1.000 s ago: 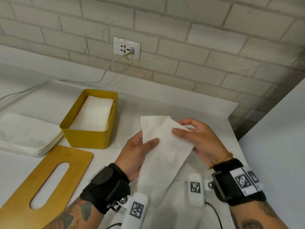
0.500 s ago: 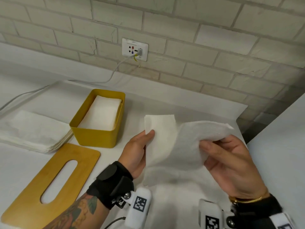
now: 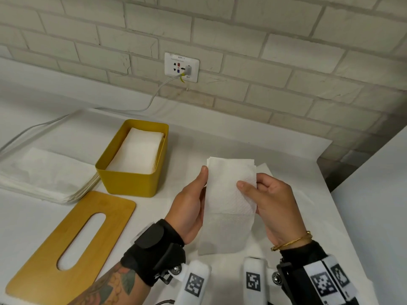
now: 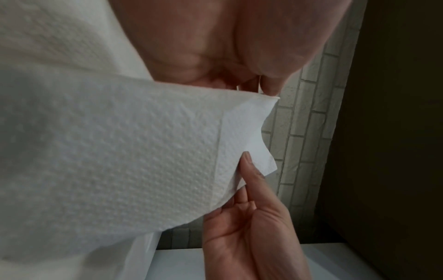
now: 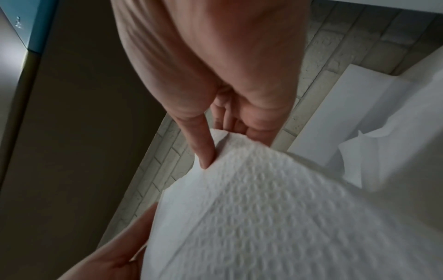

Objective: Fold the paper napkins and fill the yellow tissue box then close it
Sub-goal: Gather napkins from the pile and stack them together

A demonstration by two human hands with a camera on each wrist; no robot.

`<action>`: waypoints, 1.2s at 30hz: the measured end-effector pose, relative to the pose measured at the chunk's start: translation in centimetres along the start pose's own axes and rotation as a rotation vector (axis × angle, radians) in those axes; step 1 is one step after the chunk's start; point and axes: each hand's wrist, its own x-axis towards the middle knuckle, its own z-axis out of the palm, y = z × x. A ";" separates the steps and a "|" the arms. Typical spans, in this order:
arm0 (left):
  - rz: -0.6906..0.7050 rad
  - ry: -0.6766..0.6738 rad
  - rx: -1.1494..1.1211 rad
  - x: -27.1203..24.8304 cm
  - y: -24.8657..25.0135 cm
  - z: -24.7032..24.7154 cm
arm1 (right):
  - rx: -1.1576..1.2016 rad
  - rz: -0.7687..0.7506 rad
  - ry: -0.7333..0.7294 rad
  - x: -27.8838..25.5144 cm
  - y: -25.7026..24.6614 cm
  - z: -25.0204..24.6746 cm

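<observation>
A white paper napkin (image 3: 229,194), folded into a narrow strip, hangs upright between both hands above the table. My left hand (image 3: 193,201) pinches its left edge with the thumb in front. My right hand (image 3: 264,199) pinches the right edge, thumb lying across the front. In the left wrist view the embossed napkin (image 4: 120,151) fills the frame, the right hand's fingers (image 4: 249,176) at its corner. The right wrist view shows the napkin (image 5: 275,208) under a pressing thumb. The yellow tissue box (image 3: 132,172) stands open to the left, holding folded napkins (image 3: 138,150). Its wooden slotted lid (image 3: 72,245) lies flat in front.
A stack of unfolded napkins (image 3: 44,175) lies at the far left. A loose white sheet (image 3: 275,227) lies on the table under the hands. A cable (image 3: 154,97) runs from the wall socket (image 3: 181,67) along the back. A white panel (image 3: 374,194) borders the right.
The right hand, which had drawn the napkin's flap out to the right, has brought it back over to the left. The napkin now stands as a narrow folded strip between both hands.
</observation>
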 end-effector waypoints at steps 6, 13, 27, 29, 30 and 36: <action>0.032 0.000 0.059 0.3 0.1 0.0 | -0.019 -0.002 0.005 0.3 0.0 0.1; 0.087 0.031 0.152 0.6 -0.1 -0.5 | -0.007 -0.030 0.017 0.7 0.2 0.2; 0.160 0.052 0.256 0.8 0.5 -0.8 | 0.217 0.081 0.014 0.9 1.8 0.6; 0.152 0.070 0.276 0.7 0.6 -1.1 | 0.247 0.087 -0.015 0.9 1.7 0.3; 0.156 0.080 0.273 0.6 0.7 -1.1 | 0.261 0.089 -0.053 0.7 1.8 0.2; 0.262 0.186 0.282 -0.1 1.8 -1.3 | 0.044 0.051 -0.217 -1.0 3.4 2.8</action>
